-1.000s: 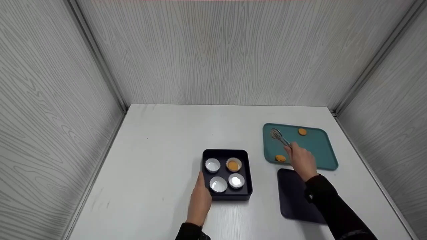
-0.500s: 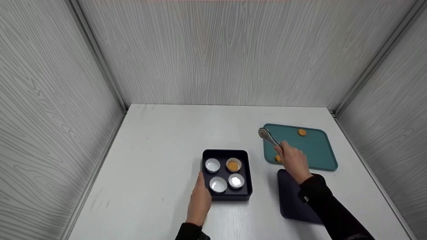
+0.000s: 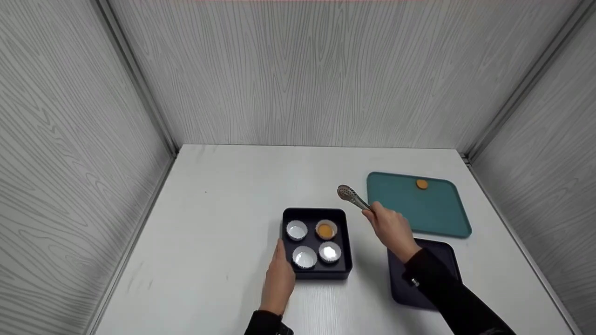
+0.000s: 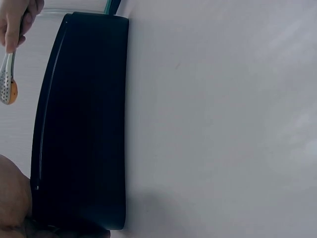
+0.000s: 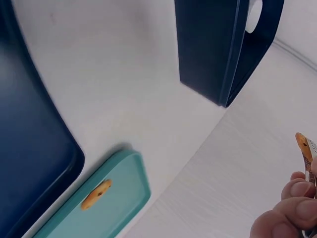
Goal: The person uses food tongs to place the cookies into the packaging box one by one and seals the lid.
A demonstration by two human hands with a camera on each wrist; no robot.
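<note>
My right hand [image 3: 393,230] grips metal tongs [image 3: 353,197], in the air between the teal tray and the dark square box [image 3: 315,274]. A cookie [image 5: 301,145] with dark chips is pinched in the tongs' perforated tips, seen also in the left wrist view. Four white paper cups stand in the box in two rows. The back right cup [image 3: 326,230] holds an orange-brown cookie, while the front left cup [image 3: 304,257] shows only its white inside. Along the box's left wall my left hand [image 3: 278,284] rests with straight fingers, partly hidden in its wrist view.
On the teal tray [image 3: 419,204] lies one cookie [image 3: 422,184] near the back edge. Another cookie [image 5: 96,194] shows by its rim in the right wrist view. A dark flat tray [image 3: 409,288] lies in front, partly under my right sleeve. Walls enclose the table.
My right hand has carried the tongs left, from over the teal tray towards the box, and now covers the tray's front left cookie in the head view. My left hand and the box have stayed put.
</note>
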